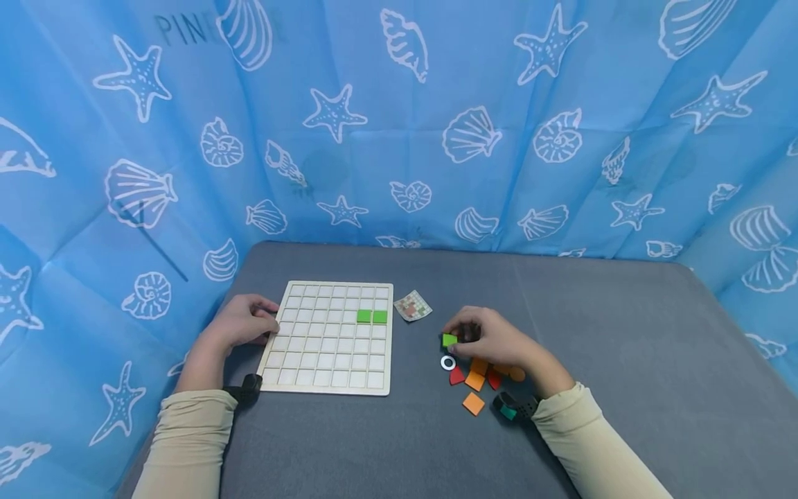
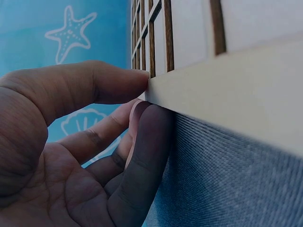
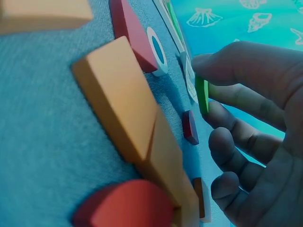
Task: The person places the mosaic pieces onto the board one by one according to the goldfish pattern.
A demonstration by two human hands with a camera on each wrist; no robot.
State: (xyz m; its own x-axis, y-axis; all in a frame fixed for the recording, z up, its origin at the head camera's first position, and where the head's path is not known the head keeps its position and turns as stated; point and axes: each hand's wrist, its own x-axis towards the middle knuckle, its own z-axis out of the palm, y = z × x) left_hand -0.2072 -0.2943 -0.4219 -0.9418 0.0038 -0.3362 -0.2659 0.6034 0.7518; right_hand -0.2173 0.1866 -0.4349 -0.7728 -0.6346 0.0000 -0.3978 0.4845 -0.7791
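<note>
Two beige sleeves (image 1: 190, 436) come in from the lower left and lower right of the frame, over a grey bench (image 1: 324, 450). The hands are well apart. At centre left, the left hand (image 1: 240, 322) grips the left edge of a white grid board (image 1: 325, 344), thumb on the rim and fingertips below it. Right of centre, the right hand (image 1: 495, 338) pinches a green tile (image 1: 449, 340) between thumb and finger, well to the right of the board. Below that hand lie orange pieces (image 1: 474, 404), red pieces (image 1: 457, 376) and a white ring (image 1: 442, 363). Two green squares (image 1: 364, 317) sit at the board's upper right; a patterned card (image 1: 413, 305) lies just beside it.
</note>
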